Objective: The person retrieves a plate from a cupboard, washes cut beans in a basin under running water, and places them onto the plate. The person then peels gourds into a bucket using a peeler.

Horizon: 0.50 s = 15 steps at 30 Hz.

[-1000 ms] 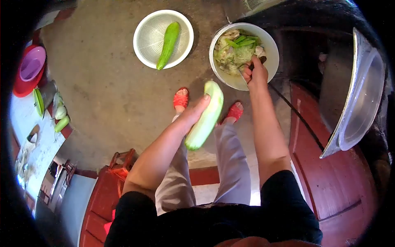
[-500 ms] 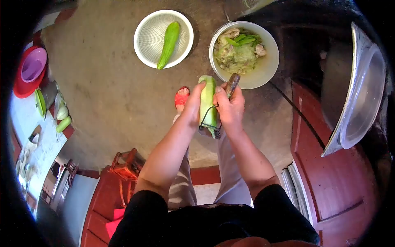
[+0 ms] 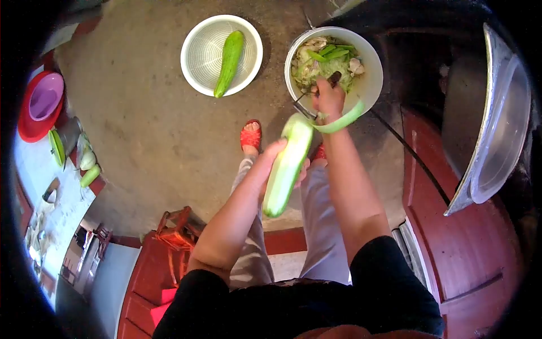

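Observation:
My left hand (image 3: 275,148) is wrapped round a thick, partly peeled cucumber (image 3: 289,166), pale where the skin is off and slanting over my legs. In my right hand (image 3: 329,103) is a peeler (image 3: 305,109) with a dark handle and a wire-like frame, held over the near rim of a white bucket (image 3: 375,85). A curled pale-green strip of peel (image 3: 349,119) hangs by the peeler and crosses my right wrist. Peelings and other scraps (image 3: 316,56) lie in the bucket. To its left, an unpeeled green cucumber (image 3: 229,63) rests in a white colander (image 3: 193,59).
At the left, a purple basin (image 3: 46,97) sits in a red one (image 3: 27,125) by a cluttered table (image 3: 34,164). A small red stool (image 3: 179,226) stands lower left. A dark cord (image 3: 415,152) runs past a reddish cabinet (image 3: 451,237) and large pan (image 3: 499,135) at the right.
My right hand with the peeler has moved up and away from the cucumber to the bucket, with a peel strip now beside it. The cucumber has tilted and dropped lower in my left hand.

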Each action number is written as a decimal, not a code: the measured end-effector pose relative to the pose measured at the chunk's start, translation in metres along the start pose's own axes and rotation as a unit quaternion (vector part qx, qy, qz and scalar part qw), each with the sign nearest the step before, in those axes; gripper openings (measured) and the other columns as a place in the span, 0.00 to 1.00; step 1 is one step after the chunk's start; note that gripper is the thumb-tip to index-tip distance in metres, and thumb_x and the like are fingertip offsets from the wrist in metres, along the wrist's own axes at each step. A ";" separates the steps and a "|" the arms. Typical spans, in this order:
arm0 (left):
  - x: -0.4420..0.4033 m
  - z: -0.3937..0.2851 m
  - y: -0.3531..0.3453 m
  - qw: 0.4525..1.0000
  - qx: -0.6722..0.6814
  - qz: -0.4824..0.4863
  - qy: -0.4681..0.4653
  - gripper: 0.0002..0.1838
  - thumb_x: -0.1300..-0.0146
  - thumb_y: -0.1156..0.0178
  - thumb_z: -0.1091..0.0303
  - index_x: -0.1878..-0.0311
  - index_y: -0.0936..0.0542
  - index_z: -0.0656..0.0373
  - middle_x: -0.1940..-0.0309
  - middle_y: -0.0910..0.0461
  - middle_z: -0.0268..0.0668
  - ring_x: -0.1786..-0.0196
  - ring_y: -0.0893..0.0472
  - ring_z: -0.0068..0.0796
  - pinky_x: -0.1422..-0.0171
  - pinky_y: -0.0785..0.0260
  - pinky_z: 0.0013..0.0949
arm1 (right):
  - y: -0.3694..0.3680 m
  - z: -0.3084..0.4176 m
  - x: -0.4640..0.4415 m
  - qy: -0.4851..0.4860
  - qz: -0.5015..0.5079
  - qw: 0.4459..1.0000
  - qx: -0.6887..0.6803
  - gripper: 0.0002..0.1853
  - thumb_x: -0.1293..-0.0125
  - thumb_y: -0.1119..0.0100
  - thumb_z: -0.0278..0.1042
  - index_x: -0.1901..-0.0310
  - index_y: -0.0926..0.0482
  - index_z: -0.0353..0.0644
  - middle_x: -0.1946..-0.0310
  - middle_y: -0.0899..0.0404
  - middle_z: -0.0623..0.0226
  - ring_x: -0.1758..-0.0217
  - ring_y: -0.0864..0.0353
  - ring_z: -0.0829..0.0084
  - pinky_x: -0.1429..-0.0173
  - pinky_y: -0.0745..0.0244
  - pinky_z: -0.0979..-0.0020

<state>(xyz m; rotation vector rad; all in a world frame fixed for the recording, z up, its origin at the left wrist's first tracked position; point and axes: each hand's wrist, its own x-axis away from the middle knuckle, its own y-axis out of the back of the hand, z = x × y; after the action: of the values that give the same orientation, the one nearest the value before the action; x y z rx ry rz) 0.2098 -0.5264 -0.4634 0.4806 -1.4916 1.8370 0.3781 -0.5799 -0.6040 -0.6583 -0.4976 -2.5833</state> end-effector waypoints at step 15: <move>-0.029 -0.040 0.003 0.985 -0.027 -0.145 -0.085 0.24 0.38 0.54 0.49 0.51 0.28 0.61 0.67 0.23 0.39 0.68 0.22 0.33 0.61 0.27 0.36 | 0.006 0.115 0.134 -0.136 0.093 0.965 -0.206 0.06 0.40 0.47 0.29 0.63 0.33 0.41 0.78 0.31 0.73 0.77 0.33 0.84 0.76 0.38 0.80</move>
<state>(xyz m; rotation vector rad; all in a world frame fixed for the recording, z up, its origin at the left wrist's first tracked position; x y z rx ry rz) 0.2333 -0.4973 -0.4952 0.8001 -1.4889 1.5564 0.3166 -0.5764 -0.4387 -1.1501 0.0321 -2.4416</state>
